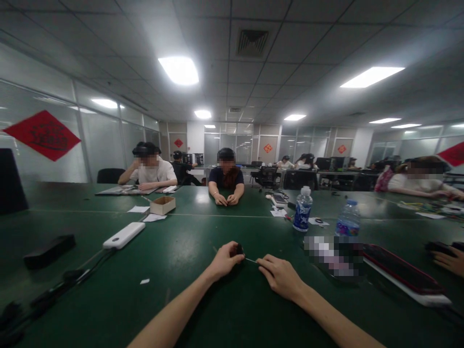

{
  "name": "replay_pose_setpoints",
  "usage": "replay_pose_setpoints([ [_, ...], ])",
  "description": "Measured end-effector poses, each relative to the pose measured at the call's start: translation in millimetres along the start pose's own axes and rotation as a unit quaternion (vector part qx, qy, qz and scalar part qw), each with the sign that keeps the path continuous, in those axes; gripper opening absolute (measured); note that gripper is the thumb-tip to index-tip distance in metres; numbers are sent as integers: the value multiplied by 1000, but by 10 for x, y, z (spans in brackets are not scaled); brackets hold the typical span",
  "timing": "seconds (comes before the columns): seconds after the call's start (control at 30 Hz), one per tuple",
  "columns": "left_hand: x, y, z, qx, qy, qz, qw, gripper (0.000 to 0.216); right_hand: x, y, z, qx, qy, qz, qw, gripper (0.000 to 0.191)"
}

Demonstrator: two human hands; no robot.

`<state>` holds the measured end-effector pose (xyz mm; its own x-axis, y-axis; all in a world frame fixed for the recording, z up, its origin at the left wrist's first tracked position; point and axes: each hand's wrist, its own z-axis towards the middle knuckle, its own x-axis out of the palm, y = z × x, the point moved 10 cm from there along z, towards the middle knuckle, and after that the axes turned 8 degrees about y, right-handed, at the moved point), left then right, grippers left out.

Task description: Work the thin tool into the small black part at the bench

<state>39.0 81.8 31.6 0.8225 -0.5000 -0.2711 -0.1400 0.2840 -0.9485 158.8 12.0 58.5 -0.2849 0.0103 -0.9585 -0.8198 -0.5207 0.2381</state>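
Note:
My left hand (225,260) rests on the green table (188,290) with its fingers pinched round a small black object (239,249). A thin light strand (251,260) runs from that object toward my right hand (280,276). The right hand's fingers are curled and pressed together at the strand's other end. Both forearms reach in from the bottom edge. What the black object is stays too small to make out.
A white power bank (123,235) and black cables (54,290) lie left. Two water bottles (302,209) stand right of centre, near a dark red-edged case (398,270). A cardboard box (163,205) sits farther back. Other people sit across; another person's hand (447,260) rests far right.

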Motion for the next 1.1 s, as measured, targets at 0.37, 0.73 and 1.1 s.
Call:
replay_pose_setpoints([
  [0.37, -26, -20, -28, 4, -2, 32, 999, 24, 10, -1, 11, 6, -9, -10, 1000, 33],
  [0.73, -56, 94, 29, 15, -14, 49, 999, 23, 37, -20, 19, 5, -3, -15, 1000, 37],
  [1.1, -47, 23, 9, 11, -12, 43, 999, 24, 51, -51, 29, 11, -2, -7, 1000, 35],
])
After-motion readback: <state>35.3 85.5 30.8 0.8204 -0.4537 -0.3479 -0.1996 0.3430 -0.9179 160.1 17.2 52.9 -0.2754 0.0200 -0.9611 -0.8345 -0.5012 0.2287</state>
